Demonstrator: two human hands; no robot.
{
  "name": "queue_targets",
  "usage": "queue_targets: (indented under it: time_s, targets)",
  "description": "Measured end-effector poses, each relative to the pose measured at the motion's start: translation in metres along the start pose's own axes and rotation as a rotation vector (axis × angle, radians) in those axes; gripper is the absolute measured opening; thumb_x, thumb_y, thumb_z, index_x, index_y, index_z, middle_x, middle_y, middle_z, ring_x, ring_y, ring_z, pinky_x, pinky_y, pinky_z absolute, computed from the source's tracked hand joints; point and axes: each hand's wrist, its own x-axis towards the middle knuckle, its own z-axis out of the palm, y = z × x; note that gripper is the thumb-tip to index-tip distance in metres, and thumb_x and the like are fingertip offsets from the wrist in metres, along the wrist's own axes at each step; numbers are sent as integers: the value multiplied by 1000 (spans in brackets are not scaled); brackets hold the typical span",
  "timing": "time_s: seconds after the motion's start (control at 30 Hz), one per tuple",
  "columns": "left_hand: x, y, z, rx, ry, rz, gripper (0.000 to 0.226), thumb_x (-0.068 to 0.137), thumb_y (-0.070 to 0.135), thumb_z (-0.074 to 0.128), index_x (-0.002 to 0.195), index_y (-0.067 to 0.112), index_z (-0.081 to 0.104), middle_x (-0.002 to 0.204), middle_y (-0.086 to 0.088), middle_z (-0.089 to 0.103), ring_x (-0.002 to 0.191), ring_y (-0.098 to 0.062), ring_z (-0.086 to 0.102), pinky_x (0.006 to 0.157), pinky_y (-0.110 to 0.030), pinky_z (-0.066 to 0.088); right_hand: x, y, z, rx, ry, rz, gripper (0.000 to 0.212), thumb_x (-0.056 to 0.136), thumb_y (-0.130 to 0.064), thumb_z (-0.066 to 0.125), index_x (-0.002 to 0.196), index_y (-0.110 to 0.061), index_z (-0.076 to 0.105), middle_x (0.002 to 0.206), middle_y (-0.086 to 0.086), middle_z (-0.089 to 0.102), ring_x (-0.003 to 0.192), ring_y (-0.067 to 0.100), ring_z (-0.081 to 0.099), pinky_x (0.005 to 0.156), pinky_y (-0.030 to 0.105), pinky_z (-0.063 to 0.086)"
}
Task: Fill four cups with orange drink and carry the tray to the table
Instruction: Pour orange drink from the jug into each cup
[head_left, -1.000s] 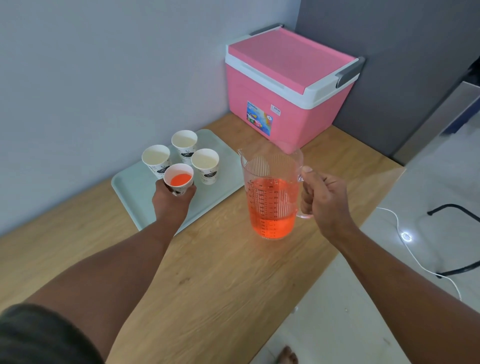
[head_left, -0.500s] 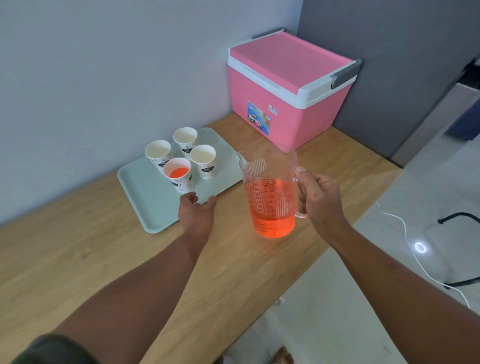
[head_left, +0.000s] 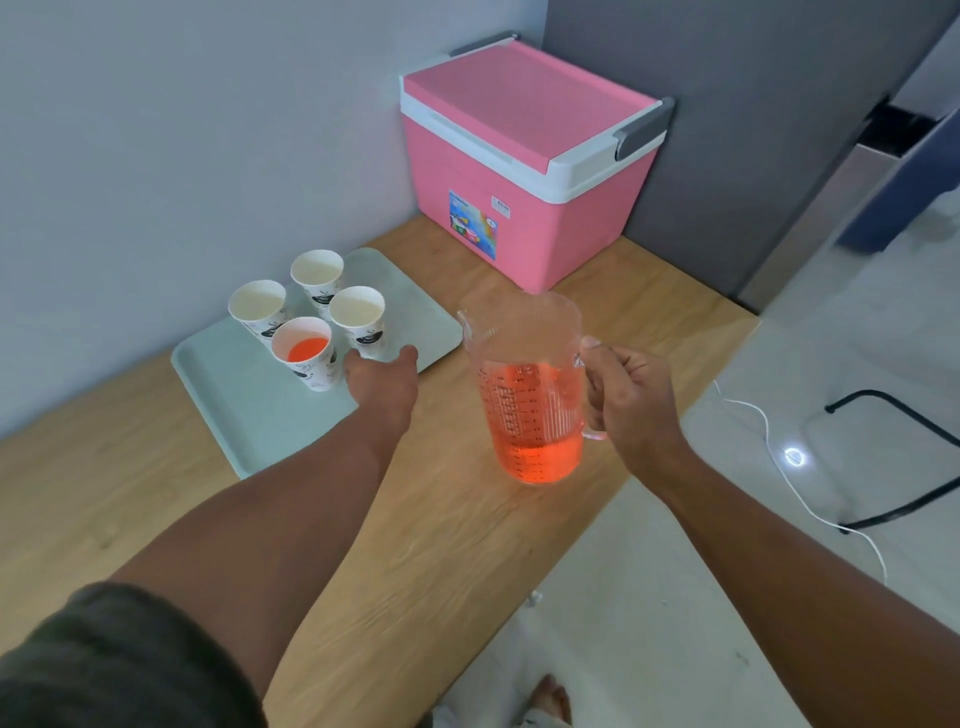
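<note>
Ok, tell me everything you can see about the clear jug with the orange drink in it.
The jug is clear plastic, with printed measuring marks down its side, a pouring lip and a side handle. Orange drink fills roughly its lower two thirds. It stands upright over the wooden counter, right of the tray. The right hand grips its handle; whether its base rests on the wood is unclear.
</note>
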Motion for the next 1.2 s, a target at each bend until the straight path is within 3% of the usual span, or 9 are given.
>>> queue_targets:
  time_s: [0.07,0.2,0.33,0.43,0.63,0.8,0.9,1.0,1.2]
  targets:
    - [8,1,6,13,22,0,85,70,41,78,139,8,42,132,-11,56,115,-32,59,94,-44,53,3,1,-1,3,20,12,56,108,-18,53,53,-19,41,47,1,28,38,15,25,42,29,23]
    - [23,4,17,17,70,-51,94,76,42,80,146,5,30,142,-13,46,129,-30,49,93,-33,43,9,1,2,17,46,20,60,108,-15,53,50,-23,41,45,-2,30,36,12,27,41,23,27]
    - [34,10,25,96,147,-55,104,74,52,79,151,5,27,154,-14,35,143,-33,33,116,-41,30,14,0,6,18,54,19,57,109,-13,51,53,-18,40,45,-1,30,36,12,27,40,23,26]
    - [43,11,31,128,165,-47,101,78,55,75,154,10,26,156,-15,34,146,-33,29,118,-43,22,17,-1,11,3,58,12,58,108,-12,52,52,-20,42,46,0,30,37,12,27,41,24,27]
    - [50,9,29,99,160,2,85,80,56,69,149,18,37,145,-15,47,137,-34,39,114,-43,30,21,-1,19,-30,44,3,57,109,-13,51,53,-18,42,46,1,30,37,12,28,41,26,28]
    - [31,-1,17,6,35,176,82,71,52,77,139,18,46,131,-6,55,122,-28,54,105,-46,45,25,-12,22,-93,29,27,53,108,-19,53,56,-13,43,48,1,31,38,10,29,40,24,28]
    - [14,-11,6,85,-42,313,73,75,53,78,132,16,52,124,-1,59,113,-20,58,99,-42,49,29,-19,22,-148,-31,23,54,107,-29,56,57,-15,42,49,-1,32,40,13,30,44,27,28]
    - [-3,-21,-7,157,-102,420,66,77,51,81,128,16,54,120,2,64,107,-15,61,91,-35,51,34,-28,22,-263,-55,19,53,98,-41,59,56,-15,42,51,1,34,46,18,33,50,35,30]
    - [-27,-36,-30,225,-179,511,61,76,44,84,123,16,58,111,6,66,102,-13,62,85,-31,51,38,-46,34,-547,-144,-28,58,93,-46,60,66,4,47,57,4,40,51,18,40,50,41,36]
